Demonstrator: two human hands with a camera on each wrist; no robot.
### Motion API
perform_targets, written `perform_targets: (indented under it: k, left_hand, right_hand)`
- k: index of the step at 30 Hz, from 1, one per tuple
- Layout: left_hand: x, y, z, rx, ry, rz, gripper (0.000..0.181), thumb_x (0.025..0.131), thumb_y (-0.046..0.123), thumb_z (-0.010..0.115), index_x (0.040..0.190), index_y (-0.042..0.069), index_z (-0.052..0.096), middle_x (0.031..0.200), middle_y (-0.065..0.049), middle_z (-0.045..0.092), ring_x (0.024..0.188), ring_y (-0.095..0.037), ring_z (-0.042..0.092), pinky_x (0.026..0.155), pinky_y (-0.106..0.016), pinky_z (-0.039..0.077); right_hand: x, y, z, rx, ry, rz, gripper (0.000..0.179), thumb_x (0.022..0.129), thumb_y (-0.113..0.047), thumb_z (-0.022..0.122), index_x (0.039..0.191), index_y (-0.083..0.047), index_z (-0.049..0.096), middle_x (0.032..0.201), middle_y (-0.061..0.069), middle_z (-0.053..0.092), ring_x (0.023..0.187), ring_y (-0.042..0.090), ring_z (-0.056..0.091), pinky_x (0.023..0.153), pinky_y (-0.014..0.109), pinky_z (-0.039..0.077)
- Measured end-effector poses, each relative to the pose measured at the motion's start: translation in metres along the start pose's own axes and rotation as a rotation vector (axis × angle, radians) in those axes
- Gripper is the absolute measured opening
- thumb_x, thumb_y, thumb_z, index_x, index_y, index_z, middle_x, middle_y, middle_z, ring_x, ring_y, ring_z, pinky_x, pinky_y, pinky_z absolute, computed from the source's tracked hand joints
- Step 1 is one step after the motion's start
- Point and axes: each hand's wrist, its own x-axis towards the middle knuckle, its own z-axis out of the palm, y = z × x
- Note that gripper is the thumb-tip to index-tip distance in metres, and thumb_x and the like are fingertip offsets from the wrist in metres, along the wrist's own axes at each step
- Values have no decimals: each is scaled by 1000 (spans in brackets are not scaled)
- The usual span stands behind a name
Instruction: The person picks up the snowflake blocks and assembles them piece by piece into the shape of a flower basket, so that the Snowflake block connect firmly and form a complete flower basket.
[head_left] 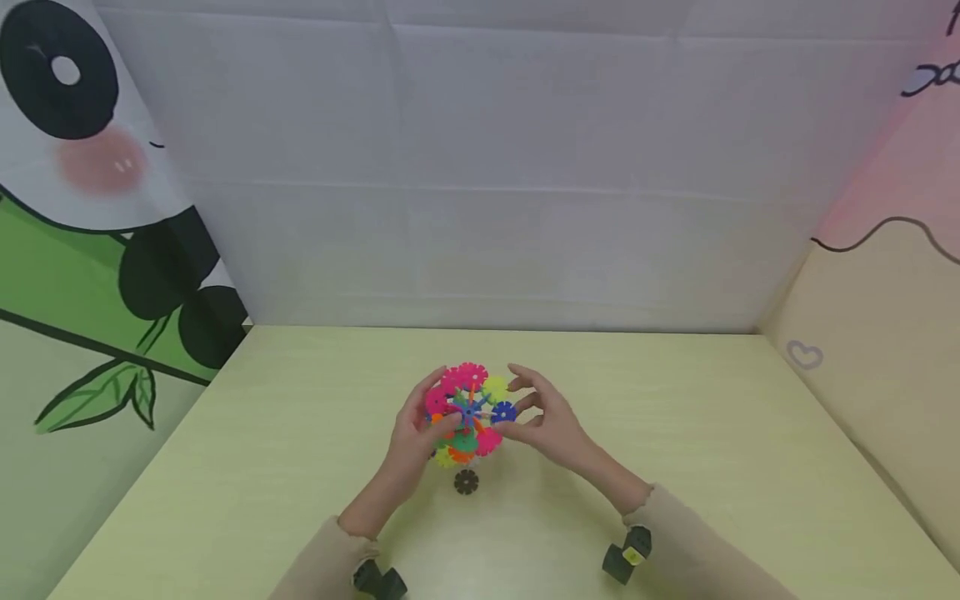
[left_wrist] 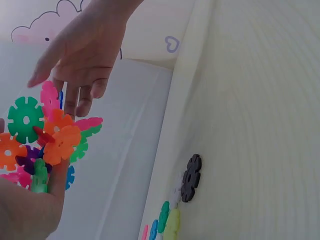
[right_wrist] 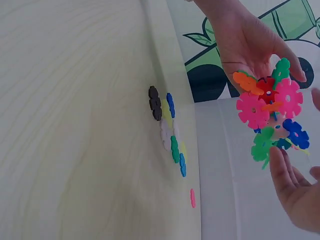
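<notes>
A ball-like cluster of brightly coloured, notched flower-shaped plastic discs [head_left: 470, 377] is held up over the table by my left hand [head_left: 411, 435]. The left thumb lies across the near side of the cluster and the fingers go behind it. On its right side my right hand [head_left: 551, 425] is raised with fingers spread and slightly bent, the thumb tip close to a pink disc. A blue disc [head_left: 504, 412] stands out from the cluster between the right thumb and fingers. In the right wrist view, right fingertips are right at a green disc [right_wrist: 262, 144].
Loose discs lie flat on the pale table [head_left: 262, 467], among them a black one [head_left: 467, 482]. Beyond it the right wrist view shows white, green and blue discs [right_wrist: 182, 165] and a pink disc [right_wrist: 193, 198]. A white back wall [head_left: 480, 183] and printed side panels enclose the table.
</notes>
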Motion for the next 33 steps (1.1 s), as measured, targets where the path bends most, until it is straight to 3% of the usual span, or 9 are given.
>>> perform_targets:
  k: [3,5,8,10,15,20,23,28,33]
  left_hand:
    - [0,2,-3,-62,-53,-47,72,88,-2,61,149,11,26,140,-17,41,119,-28,50,89,-31,49]
    - [0,4,-4,-92,-111,-67,79,85,-6,62,150,11,22,143,-18,37,123,-29,46,91,-32,48]
    - [1,3,-5,-65,-185,-71,88,81,-7,67,151,12,18,147,-17,32,129,-34,38,92,-32,47]
    - [0,3,-4,-22,-200,-51,90,81,-5,71,151,13,18,147,-16,32,130,-35,36,92,-32,47]
    - [0,0,-5,172,-188,-5,89,81,2,74,152,17,22,146,-12,35,129,-34,38,94,-43,45]
    - [0,-4,-6,322,-147,0,86,79,6,78,150,13,30,144,-12,41,127,-32,40,98,-53,40]
    - [1,-5,-4,355,-123,8,85,76,6,80,148,10,34,138,-13,47,122,-32,44,95,-54,42]
    - [6,-6,-1,394,-104,21,83,73,5,82,144,9,40,125,-12,54,105,-30,53,83,-44,50]
    - [13,-6,3,344,-121,28,78,74,2,81,141,3,40,131,-17,51,114,-33,51,88,-45,49]
  right_hand:
    - [-3,2,-1,44,-123,45,92,78,-6,78,150,-5,21,134,20,37,95,26,56,67,29,55]
    - [-4,2,0,84,-161,64,96,78,-6,79,151,-4,16,137,22,33,99,28,57,68,30,55]
    - [-4,3,3,148,-161,73,95,78,-3,78,150,-2,15,138,23,32,103,31,58,72,33,56]
    - [-3,2,3,170,-149,70,93,78,-1,77,149,-1,18,137,25,32,104,33,59,74,34,55]
    - [-4,3,0,204,-138,82,89,78,2,76,148,-1,21,138,24,32,107,35,57,77,36,55]
    - [-7,4,-4,202,-123,129,84,79,2,76,147,-1,27,138,22,35,108,34,58,78,36,54]
    - [-9,7,-7,202,-124,139,82,79,2,75,146,-2,29,139,22,36,110,34,57,79,36,54]
    - [-9,12,-10,206,-112,146,85,79,2,75,148,-5,26,139,23,34,111,36,55,79,38,54]
    - [-6,17,-15,173,-91,149,85,80,2,75,148,-6,24,140,23,33,114,38,53,80,37,54]
